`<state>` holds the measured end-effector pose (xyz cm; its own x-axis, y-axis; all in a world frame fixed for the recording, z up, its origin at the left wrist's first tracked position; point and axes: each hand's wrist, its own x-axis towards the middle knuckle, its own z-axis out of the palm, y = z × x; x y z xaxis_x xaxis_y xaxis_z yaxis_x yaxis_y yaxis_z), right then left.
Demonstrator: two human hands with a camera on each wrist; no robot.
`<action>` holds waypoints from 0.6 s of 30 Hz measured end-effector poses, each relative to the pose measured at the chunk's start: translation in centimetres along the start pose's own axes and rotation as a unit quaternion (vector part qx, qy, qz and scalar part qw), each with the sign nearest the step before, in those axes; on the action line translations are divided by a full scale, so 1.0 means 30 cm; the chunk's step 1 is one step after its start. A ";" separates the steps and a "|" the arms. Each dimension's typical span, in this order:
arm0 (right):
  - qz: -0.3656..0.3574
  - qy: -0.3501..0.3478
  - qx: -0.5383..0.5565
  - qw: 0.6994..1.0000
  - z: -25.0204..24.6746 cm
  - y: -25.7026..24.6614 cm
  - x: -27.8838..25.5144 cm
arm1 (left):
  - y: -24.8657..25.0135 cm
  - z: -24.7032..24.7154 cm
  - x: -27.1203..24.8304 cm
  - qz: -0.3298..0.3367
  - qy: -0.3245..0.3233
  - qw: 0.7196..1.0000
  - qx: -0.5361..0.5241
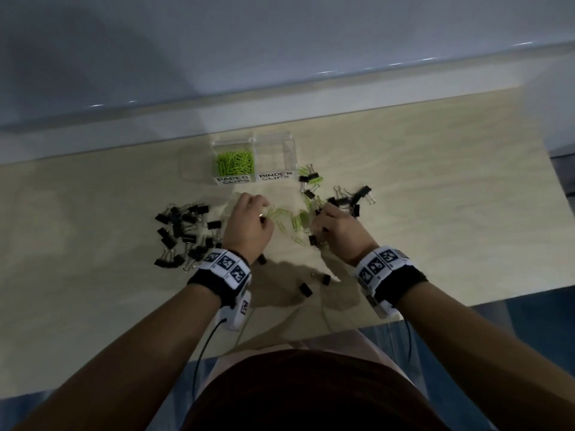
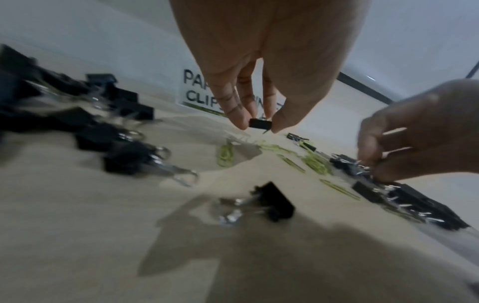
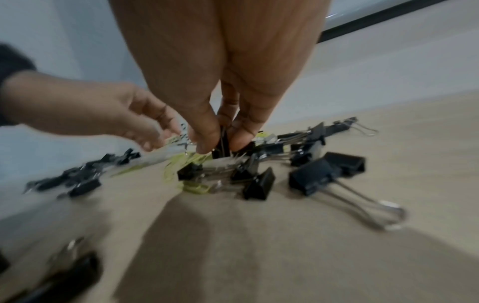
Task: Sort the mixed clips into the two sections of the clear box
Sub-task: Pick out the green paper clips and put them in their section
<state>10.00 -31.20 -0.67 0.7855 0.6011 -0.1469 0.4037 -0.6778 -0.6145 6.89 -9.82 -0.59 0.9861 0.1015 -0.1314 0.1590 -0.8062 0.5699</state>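
Note:
The clear box [image 1: 273, 141] stands at the back of the table. Its left section, labelled PAPER CLIPS [image 1: 234, 179], holds green paper clips [image 1: 235, 162]. Nothing shows in the section labelled BINDER CLIPS [image 1: 277, 176]. My left hand [image 2: 259, 126] pinches a small black binder clip [image 2: 260, 123] just above the table. My right hand [image 3: 220, 146] pinches another black binder clip [image 3: 222, 144] in the mixed pile [image 1: 339, 199]. Loose green paper clips [image 1: 289, 219] lie between the two hands.
A pile of black binder clips [image 1: 183, 234] lies left of my left hand. Single binder clips [image 1: 305, 289] sit near the wrists. A large binder clip [image 3: 314, 177] lies right of my right hand. The wall runs behind the box, and the table's front edge [image 1: 466, 306] is close to me.

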 end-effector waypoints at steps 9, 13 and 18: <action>0.109 0.097 -0.006 0.989 -0.176 0.117 -0.001 | -0.030 -0.033 0.032 -0.054 0.019 0.997 0.060; 0.097 0.096 -0.025 0.990 -0.190 0.083 0.150 | -0.005 -0.023 0.021 -0.037 0.028 0.995 0.084; 0.117 0.013 -0.057 0.991 -0.162 0.027 0.308 | 0.122 0.030 0.077 0.085 -0.042 0.988 0.124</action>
<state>19.86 -28.25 1.23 0.8752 0.4115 -0.2545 0.2578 -0.8417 -0.4743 9.71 -13.07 0.47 0.9883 -0.0883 -0.1241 -0.0357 -0.9265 0.3746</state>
